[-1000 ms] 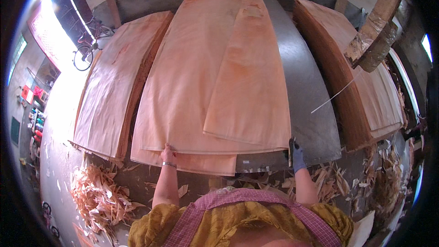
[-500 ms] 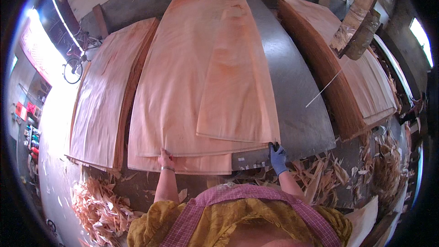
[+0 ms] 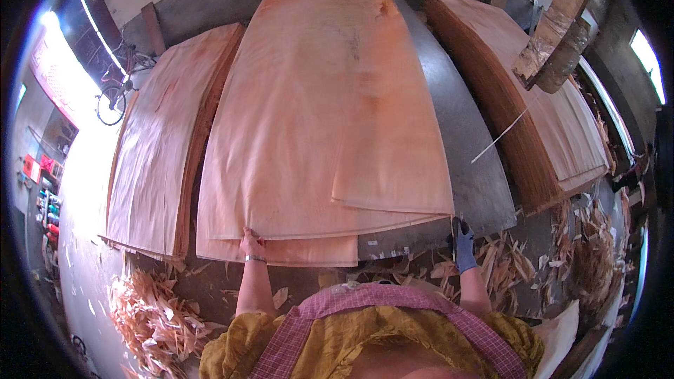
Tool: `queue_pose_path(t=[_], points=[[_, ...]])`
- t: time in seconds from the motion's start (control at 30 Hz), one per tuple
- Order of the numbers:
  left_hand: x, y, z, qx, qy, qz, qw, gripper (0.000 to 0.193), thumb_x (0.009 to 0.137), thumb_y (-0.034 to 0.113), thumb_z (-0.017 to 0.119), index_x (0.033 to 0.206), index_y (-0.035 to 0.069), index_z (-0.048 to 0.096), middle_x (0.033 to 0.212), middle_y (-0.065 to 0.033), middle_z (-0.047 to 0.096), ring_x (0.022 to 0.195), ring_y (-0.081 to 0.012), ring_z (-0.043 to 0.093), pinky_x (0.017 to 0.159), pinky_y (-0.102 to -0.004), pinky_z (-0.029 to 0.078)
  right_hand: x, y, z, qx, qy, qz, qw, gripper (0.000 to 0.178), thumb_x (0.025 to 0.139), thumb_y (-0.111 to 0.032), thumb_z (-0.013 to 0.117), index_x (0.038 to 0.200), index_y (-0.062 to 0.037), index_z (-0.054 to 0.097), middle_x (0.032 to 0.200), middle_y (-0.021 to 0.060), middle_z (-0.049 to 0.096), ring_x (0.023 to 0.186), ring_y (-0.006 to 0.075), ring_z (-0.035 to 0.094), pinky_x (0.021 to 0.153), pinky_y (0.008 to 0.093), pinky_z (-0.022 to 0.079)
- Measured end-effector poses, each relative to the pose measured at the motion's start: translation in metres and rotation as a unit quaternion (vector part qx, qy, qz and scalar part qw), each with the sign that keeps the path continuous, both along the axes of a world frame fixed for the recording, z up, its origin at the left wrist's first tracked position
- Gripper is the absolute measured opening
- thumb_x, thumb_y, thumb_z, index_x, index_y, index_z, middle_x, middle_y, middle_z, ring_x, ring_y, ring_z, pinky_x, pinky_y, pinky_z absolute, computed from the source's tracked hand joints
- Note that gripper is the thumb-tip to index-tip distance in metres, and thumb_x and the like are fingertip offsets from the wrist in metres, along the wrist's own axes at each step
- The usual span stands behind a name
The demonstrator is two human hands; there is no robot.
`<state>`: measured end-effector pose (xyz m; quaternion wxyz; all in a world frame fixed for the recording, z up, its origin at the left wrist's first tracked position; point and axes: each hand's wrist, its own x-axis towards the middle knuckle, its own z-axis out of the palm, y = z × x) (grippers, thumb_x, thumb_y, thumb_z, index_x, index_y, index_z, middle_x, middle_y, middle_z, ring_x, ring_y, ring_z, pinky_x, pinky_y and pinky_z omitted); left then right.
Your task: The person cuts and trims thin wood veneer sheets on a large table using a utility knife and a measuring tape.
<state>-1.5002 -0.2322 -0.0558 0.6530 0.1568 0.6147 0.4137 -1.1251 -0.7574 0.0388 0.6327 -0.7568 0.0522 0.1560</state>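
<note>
The veneer sheet (image 3: 295, 133) already spans the left and middle of the surface (image 3: 474, 140), the left hand (image 3: 251, 245) pinching its near edge, the right hand (image 3: 464, 249) at its near right corner, grip unclear, while the overlapping layer (image 3: 393, 168) seemingly remains unflattened.

2 forearms (image 3: 256, 293) reach forward, well apart. Left hand (image 3: 252, 243): bare, banded at the wrist, fingers and thumb pinched together. Right hand (image 3: 464, 245): blue-gloved, level with the left, fingertips forward; finger closure not discernible.
</note>
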Motion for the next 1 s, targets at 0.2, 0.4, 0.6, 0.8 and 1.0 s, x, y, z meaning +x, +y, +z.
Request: queue_pose_path(t=[0.2, 0.4, 0.6, 0.8, 1.0], points=[[-0.007, 0.008, -0.003, 0.019, -0.024, 0.007, 0.999, 0.026, 0.093, 0.035, 0.065, 0.079, 0.014, 0.057, 0.069, 0.0019, 0.054, 0.047, -0.0129, 0.044, 0.039, -0.0269, 0.037, 0.049, 0.028, -0.024, -0.136, -0.099, -0.039, 0.985, 0.042, 0.09, -0.038, 0.067, 0.108, 0.0004, 0.065, 0.093, 0.0144, 0.07, 0.084, 0.0288, 0.065, 0.073, 0.0377, 0.05], [0.007, 0.028, 0.003, 0.04, 0.023, -0.007, 0.999, 0.03, 0.096, 0.033, 0.061, 0.073, 0.015, 0.054, 0.06, 0.0033, 0.048, 0.045, -0.0145, 0.043, 0.038, -0.0284, 0.037, 0.078, 0.05, -0.026, -0.305, -0.151, 0.06, 0.938, 0.053, 0.09, -0.045, 0.064, 0.11, 0.0037, 0.064, 0.102, 0.0217, 0.069, 0.092, 0.0362, 0.066, 0.079, 0.0405, 0.05], [-0.063, -0.002, -0.001, 0.028, 0.021, 0.026, 0.999, 0.031, 0.094, 0.034, 0.062, 0.075, 0.011, 0.053, 0.059, -0.0026, 0.052, 0.047, -0.017, 0.051, 0.037, -0.0313, 0.045, 0.007, 0.041, -0.039, -0.32, -0.205, 0.017, 0.925, 0.049, 0.088, -0.041, 0.067, 0.104, 0.0045, 0.063, 0.098, 0.0226, 0.067, 0.09, 0.0333, 0.064, 0.081, 0.0395, 0.049], [-0.082, -0.009, 0.015, 0.049, 0.044, 0.045, 0.997, 0.033, 0.094, 0.038, 0.062, 0.076, 0.013, 0.051, 0.058, 0.0, 0.051, 0.044, -0.0156, 0.051, 0.038, -0.0282, 0.047, -0.004, 0.045, -0.045, -0.267, -0.173, 0.017, 0.948, 0.046, 0.088, -0.04, 0.069, 0.1, 0.0042, 0.065, 0.098, 0.0174, 0.069, 0.092, 0.0286, 0.064, 0.084, 0.0406, 0.048], [-0.063, 0.054, 0.009, 0.033, 0.122, 0.055, 0.99, 0.039, 0.093, 0.038, 0.063, 0.069, 0.014, 0.045, 0.054, 0.0006, 0.046, 0.04, -0.0148, 0.043, 0.036, -0.0298, 0.045, 0.033, 0.062, -0.043, -0.179, -0.1, 0.043, 0.978, 0.044, 0.085, -0.039, 0.073, 0.096, 0.0033, 0.066, 0.088, 0.01, 0.068, 0.078, 0.0196, 0.06, 0.074, 0.0355, 0.049]])
